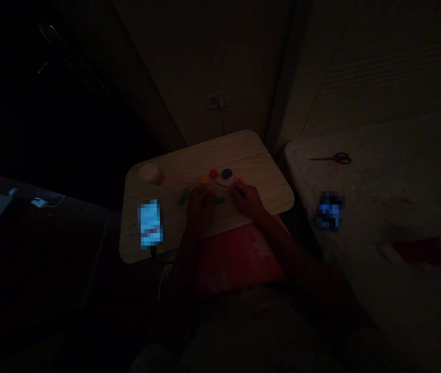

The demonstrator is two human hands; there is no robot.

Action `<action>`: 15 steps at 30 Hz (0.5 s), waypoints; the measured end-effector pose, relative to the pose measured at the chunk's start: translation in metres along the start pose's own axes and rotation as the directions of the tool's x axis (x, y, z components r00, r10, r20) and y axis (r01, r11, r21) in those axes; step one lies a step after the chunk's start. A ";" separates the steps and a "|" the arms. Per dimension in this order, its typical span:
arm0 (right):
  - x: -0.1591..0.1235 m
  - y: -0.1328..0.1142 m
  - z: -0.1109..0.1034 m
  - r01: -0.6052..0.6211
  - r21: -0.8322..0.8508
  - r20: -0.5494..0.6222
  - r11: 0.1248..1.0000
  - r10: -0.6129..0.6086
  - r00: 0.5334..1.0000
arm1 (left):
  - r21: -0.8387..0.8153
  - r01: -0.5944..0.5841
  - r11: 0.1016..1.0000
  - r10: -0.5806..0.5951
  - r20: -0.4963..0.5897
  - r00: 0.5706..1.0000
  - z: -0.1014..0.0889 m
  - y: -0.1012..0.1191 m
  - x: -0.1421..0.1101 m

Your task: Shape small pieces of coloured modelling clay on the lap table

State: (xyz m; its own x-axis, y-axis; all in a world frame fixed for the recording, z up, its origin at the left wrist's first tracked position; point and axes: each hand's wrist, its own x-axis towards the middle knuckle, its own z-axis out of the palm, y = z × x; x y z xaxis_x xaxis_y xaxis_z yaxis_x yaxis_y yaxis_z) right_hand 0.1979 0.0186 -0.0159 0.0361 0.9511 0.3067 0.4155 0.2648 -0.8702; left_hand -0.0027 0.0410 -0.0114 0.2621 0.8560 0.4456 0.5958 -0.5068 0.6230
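The scene is very dark. My left hand [201, 204] is low over a small wooden table [244, 147], its fingers curled; whatever they hold is lost in shadow. My right hand [247, 199] is closed, with a thin stick-like tool [221, 185] pointing out to the left from its fingers. Between the hands, by the left fingertips, is a green clay-like piece [220, 199]. Another green piece [183, 196] lies left of my left hand. Beyond the hands are small soft-looking lumps: orange [204, 180], red [214, 174], purple [226, 173] and pink [238, 180].
A lidded tub [150, 173] stands at the table's back left, with a lit, blurred-out screen [150, 224] in front. A red surface [239, 256] is below the table's front edge. On the pale surface at right lie scissors [337, 158] and a second blurred screen [329, 211].
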 end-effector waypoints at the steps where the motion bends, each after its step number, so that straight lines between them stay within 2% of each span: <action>1: 0.000 0.000 0.000 0.003 -0.002 0.001 1.000 -0.003 1.000 | -0.003 -0.001 1.000 0.001 -0.001 1.000 0.000 0.000 0.000; 15: 0.000 -0.001 0.000 -0.027 -0.006 0.015 1.000 0.027 1.000 | -0.013 0.000 1.000 0.000 -0.008 1.000 0.000 0.000 0.000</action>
State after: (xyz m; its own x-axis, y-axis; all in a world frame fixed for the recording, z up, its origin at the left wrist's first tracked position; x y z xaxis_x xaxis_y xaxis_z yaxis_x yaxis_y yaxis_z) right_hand 0.1973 0.0182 -0.0147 0.0337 0.9603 0.2768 0.4202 0.2377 -0.8758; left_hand -0.0022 0.0408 -0.0115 0.2560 0.8550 0.4510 0.5858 -0.5084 0.6312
